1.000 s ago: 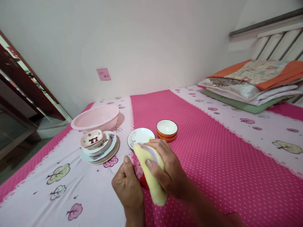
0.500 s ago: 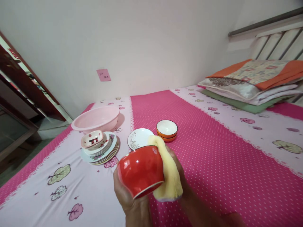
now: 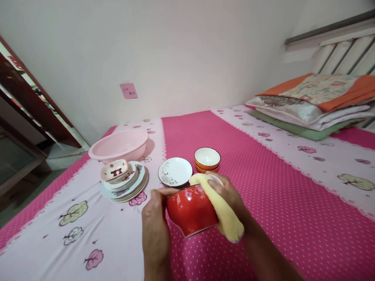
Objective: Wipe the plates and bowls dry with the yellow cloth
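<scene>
A glossy red bowl [image 3: 191, 210] with pink flowers near its rim is held tilted above the bed. My left hand [image 3: 156, 214] grips it from the left, with the thumb over the rim. On the right, my right hand [image 3: 227, 191] is closed on a yellow cloth [image 3: 222, 212], which drapes over the bowl's rim and down its outside. Just beyond the bowl lie a white plate with a floral print [image 3: 175, 171] and a stack of orange bowls with white insides [image 3: 207, 158]. The inside of the red bowl is hidden.
At the left, a stack of plates [image 3: 124, 191] bears a small patterned dish [image 3: 115, 170]. Behind it sits a pink basin [image 3: 118, 146]. Folded bedding [image 3: 313, 105] lies at the far right, near a white bed rail [image 3: 348, 54]. A pink patterned sheet [image 3: 281, 218] covers the bed.
The red bowl has turned and shifted right. My left hand has moved from beneath it to its left side and rim. My right hand with the cloth has come up over the rim.
</scene>
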`<state>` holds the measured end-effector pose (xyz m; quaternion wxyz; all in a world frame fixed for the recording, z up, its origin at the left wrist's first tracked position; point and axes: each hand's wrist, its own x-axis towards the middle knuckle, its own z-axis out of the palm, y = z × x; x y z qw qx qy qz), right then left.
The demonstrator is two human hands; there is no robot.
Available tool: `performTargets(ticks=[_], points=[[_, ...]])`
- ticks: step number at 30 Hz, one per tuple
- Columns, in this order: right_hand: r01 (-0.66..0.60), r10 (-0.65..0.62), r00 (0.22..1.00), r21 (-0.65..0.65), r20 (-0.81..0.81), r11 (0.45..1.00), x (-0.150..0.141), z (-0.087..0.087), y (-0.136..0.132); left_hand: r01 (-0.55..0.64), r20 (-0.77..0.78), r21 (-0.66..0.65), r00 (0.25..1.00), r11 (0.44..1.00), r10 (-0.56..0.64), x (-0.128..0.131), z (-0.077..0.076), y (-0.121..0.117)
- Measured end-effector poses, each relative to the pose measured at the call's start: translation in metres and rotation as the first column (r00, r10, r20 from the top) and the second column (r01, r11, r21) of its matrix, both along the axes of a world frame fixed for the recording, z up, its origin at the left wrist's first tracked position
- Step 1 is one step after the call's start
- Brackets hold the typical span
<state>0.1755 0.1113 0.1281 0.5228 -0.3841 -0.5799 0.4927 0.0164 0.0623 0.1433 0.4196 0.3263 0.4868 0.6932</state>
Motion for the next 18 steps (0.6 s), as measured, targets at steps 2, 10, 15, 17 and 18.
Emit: performTargets(ticks=[2,10,15,17,18], points=[[-0.004,0.004,1.0,-0.021,-0.001,1.0,0.001,0.003,0.002,-0.022,-0.207,-0.048,0.978,0.999,0.012,0.001,-0.001,-0.004],[-0.074,-0.117,0.879,0.375,0.463,0.924,-0.017,0.024,-0.02,-0.261,-0.543,0.218,0.768,0.94,0.339,0.018,-0.022,0.003],[-0.081,-0.074,0.908,0.344,0.413,0.935,-0.016,0.032,-0.022,-0.242,-0.394,0.09,0.882,0.966,0.257,0.018,-0.017,-0.003],[-0.092,0.021,0.962,0.25,0.272,0.964,-0.008,0.031,-0.015,-0.224,-0.199,0.019,0.954,0.974,0.223,0.018,-0.013,-0.004],[-0.095,0.057,0.982,0.208,0.182,0.974,-0.005,0.029,-0.012,-0.212,-0.071,0.0,0.975,0.977,0.211,0.018,-0.011,-0.004]])
